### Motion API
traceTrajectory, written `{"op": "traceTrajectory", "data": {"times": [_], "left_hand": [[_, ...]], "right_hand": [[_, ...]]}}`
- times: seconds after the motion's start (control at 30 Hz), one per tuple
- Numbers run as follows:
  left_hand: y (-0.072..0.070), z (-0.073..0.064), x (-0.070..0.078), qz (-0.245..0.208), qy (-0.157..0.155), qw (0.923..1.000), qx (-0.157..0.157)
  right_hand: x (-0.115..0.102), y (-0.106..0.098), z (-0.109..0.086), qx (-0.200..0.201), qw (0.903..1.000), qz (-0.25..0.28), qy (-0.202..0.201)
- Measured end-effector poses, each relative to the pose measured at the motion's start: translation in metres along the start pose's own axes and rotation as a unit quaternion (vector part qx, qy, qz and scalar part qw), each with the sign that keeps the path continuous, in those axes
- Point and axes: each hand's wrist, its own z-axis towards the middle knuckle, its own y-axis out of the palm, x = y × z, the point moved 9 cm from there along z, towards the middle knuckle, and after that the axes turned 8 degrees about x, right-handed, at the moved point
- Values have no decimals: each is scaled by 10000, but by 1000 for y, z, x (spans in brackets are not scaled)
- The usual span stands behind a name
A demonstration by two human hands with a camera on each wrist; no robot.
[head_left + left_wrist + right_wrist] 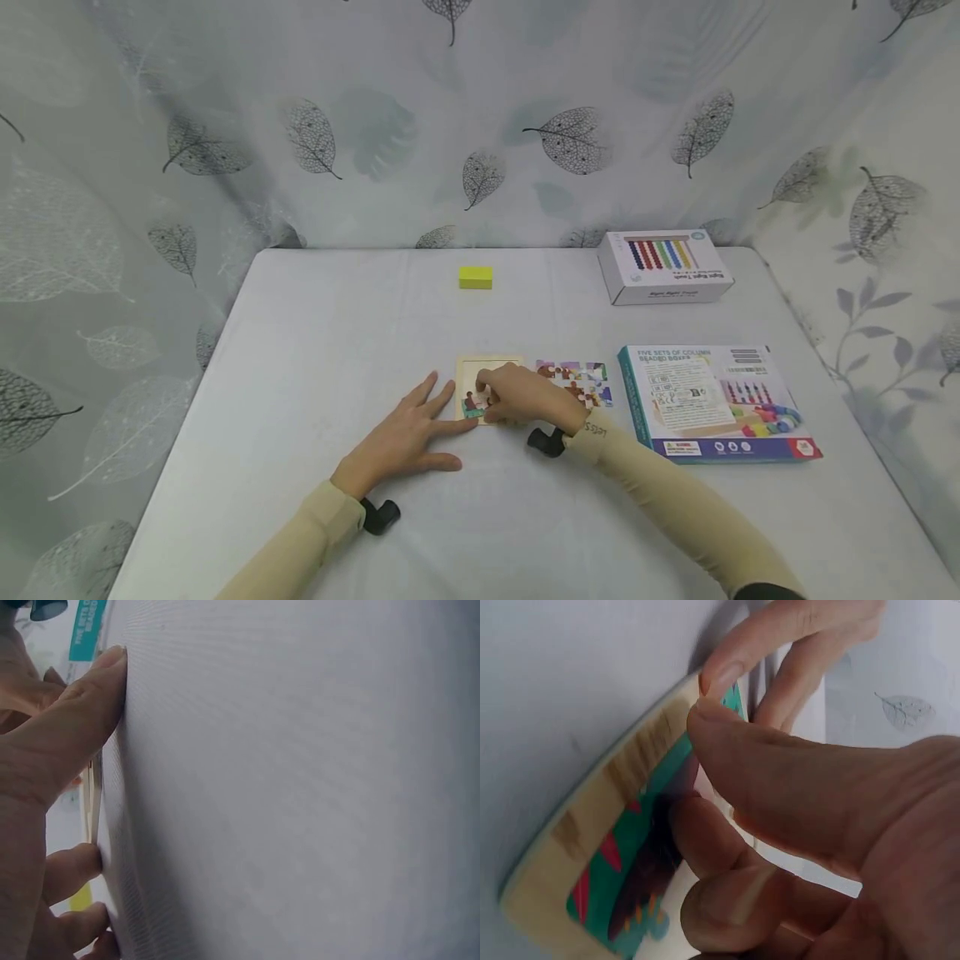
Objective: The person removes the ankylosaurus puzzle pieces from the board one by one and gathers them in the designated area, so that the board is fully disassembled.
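A small wooden puzzle tray (pixel 491 360) lies on the table, with colourful pieces filling part of its lower left. My right hand (pixel 525 394) is over it, fingers bent down. In the right wrist view, its curled fingertips and thumb are at a puzzle piece (pixel 684 776) by the tray's wooden border (pixel 574 825); most of that piece is hidden under the fingers. My left hand (pixel 401 437) lies on the table with fingers spread, its fingertips at the tray's left edge. Right of the tray, loose puzzle pieces (pixel 592 392) lie grouped together, partly covered by my right hand.
A flat box of column beads (pixel 712 404) lies at the right. Behind it stands a white box (pixel 667 271) with a striped picture. A yellow block (pixel 476 278) sits near the far edge of the white-covered table (pixel 337 333).
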Motion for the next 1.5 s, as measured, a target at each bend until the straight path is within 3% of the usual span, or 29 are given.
{"op": "traceTrajectory", "data": {"times": [0.23, 0.5, 0.67, 0.9, 1.1, 1.33, 1.5], "left_hand": [[0, 1, 2, 87, 220, 9996, 132], [-1, 1, 5, 133, 368, 9989, 264], [-3, 1, 6, 125, 393, 9987, 295], [0, 2, 4, 146, 283, 9994, 150], [-2, 2, 5, 122, 340, 9990, 246], [0, 2, 3, 63, 217, 9997, 133], [1, 1, 0, 114, 57, 9999, 24]], "right_hand": [[-5, 7, 5, 69, 9998, -28, -199], [-3, 9, 7, 84, 9999, -93, -61], [-4, 6, 7, 202, 9997, 154, -46], [-12, -3, 5, 596, 9956, 256, -680], [-16, -9, 1, 714, 9912, 318, -1067], [-4, -19, -10, 793, 9910, 380, -1010], [11, -24, -21, 803, 9934, 368, -725]]}}
